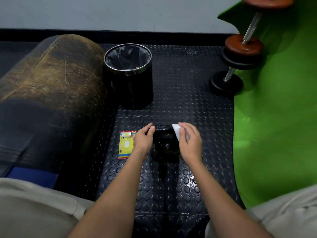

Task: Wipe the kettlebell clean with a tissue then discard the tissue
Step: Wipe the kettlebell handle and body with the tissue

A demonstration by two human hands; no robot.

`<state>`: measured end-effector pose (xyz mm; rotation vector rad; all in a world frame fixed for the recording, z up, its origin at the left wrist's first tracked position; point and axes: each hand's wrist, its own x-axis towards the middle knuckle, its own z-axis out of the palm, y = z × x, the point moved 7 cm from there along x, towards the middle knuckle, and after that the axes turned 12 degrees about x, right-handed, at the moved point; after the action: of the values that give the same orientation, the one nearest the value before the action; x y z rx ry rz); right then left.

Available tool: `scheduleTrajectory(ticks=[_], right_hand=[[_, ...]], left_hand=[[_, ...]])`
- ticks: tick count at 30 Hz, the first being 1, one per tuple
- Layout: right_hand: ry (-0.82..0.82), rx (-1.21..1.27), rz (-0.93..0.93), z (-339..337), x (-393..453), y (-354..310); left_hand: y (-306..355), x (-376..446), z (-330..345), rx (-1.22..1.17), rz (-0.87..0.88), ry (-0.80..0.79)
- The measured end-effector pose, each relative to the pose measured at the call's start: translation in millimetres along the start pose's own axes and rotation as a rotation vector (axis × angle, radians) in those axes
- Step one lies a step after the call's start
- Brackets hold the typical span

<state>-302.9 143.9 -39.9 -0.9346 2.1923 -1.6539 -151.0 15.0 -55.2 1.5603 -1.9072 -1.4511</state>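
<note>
A black rubber floor mat with raised round studs (171, 83) runs up to a grey wall with a dark skirting (120, 14), and on it, between the person's hands, stands the small black kettlebell (164, 145). The left hand (144, 140) curls around the kettlebell's left side, while the right hand (190, 143) presses a folded white tissue (176, 132) against its upper right. Just left lies a yellow-and-red tissue packet (126, 145); a black steel-rimmed bin lined with a dark bag (130, 74) stands farther back beside a worn brown leather bolster (51, 79), with a green mat (274, 109) and dumbbells (240, 54) to the right.
</note>
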Motion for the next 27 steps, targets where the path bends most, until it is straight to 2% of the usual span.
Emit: scheduleTrajectory(ticks=[3, 6, 8, 10, 13, 16, 18, 23, 27], right_hand=[[0.046, 0.154, 0.251, -4.0, -3.5, 15.0], [-0.027, 0.257, 0.555, 2.4, 5.2, 36.9], [-0.088, 0.274, 0.686, 4.5, 11.3, 43.1], [-0.093, 0.213, 0.689, 4.3, 15.6, 38.5], [-0.027, 0.040, 0.420, 2.3, 17.1, 11.0], [0.024, 0.035, 0.164, 2.2, 8.6, -8.4], [0.074, 0.083, 0.104, -3.0, 4.1, -9.3], [0.151, 0.207, 0.212, -12.3, -1.2, 3.0], [0.137, 0.325, 0.587, -8.8, 1.0, 21.4]], left_hand=[[0.2, -0.5, -0.8, 0.002, 0.001, -0.008], [0.0, -1.1, -0.9, 0.009, 0.004, -0.014], [-0.2, -1.0, -0.5, 0.013, -0.002, -0.017], [-0.5, -0.4, -0.5, 0.018, -0.006, -0.014], [-1.2, 0.1, -0.2, 0.028, -0.007, -0.009], [-2.6, 0.3, 0.4, 0.019, -0.012, -0.004], [-1.7, 0.3, 0.2, 0.019, -0.010, -0.002], [-0.5, -0.8, -1.4, 0.032, -0.012, -0.012], [1.2, -1.8, -2.5, 0.031, -0.009, -0.009]])
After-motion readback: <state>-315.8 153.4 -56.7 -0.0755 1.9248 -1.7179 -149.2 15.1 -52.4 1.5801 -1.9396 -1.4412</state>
